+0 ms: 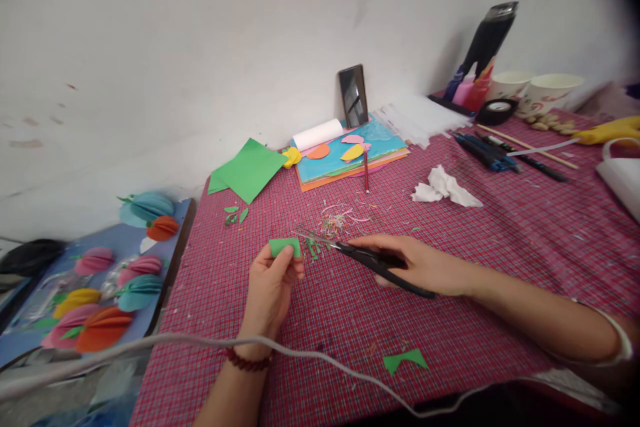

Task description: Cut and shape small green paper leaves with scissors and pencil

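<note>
Green paper piece (pixel 285 247): small, folded-looking, held up just above the tabletop (pixel 500 267), near its left front part.
Left hand (pixel 270 290): grip pinching the green piece between thumb and fingertips, a red bead bracelet (pixel 247 361) on the wrist.
Scissors (pixel 360 257): black handles, blades slightly apart, tips pointing left at the green piece, very close to its right edge; I cannot tell whether they touch it.
Right hand (pixel 420 267): grip closed around the scissor handles, forearm lying across the cloth.
Step in hand: by my reading, snipping a small shape out of the green piece, with the cut about to be made or just begun.
What the next move calls for: as I judge it, the paper held steady and fed into the blades, with short cuts and the thumb kept clear of the tips.
Close by: green snippets (pixel 313 250) and thin coloured shavings (pixel 337 217) under the blades; a cut green scrap (pixel 405 360) near the front edge.
Farther out: green sheet (pixel 250 170), stack of coloured paper (pixel 350 153), crumpled tissue (pixel 445 187), pens (pixel 487 150), two cups (pixel 535 90).
Left of the tabletop: paper fruit shapes (pixel 103 327) on a blue board.
</note>
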The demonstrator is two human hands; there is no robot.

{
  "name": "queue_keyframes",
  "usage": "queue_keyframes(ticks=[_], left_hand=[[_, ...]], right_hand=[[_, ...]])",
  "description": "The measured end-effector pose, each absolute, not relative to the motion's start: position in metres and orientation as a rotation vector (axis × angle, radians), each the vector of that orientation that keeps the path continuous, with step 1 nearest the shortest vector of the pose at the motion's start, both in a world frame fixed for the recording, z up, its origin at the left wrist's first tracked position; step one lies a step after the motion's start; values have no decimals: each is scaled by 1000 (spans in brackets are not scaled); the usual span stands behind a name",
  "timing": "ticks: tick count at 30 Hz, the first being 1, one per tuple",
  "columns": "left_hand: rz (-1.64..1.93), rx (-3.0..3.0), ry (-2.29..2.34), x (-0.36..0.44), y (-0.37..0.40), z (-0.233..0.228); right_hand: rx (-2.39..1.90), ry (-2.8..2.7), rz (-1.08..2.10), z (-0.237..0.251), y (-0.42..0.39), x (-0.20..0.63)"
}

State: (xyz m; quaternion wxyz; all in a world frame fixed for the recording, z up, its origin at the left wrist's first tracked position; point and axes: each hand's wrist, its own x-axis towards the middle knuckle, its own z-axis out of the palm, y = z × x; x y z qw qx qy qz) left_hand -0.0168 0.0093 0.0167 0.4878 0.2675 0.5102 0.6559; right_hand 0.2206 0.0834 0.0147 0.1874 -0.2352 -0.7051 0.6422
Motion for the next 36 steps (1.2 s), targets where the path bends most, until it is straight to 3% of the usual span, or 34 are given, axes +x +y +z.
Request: queue_keyframes(ticks=[17,31,36], left_hand=[[1468,770,1258,-9,9,7],[1457,762,1265,-4,7,7],[1475,726,1237,-2,8,8]], right_hand=[[-618,-2125,1702,14,81,220],[-675,-2029,1875,20,79,214],[-680,-2094,1734,17,78,215]])
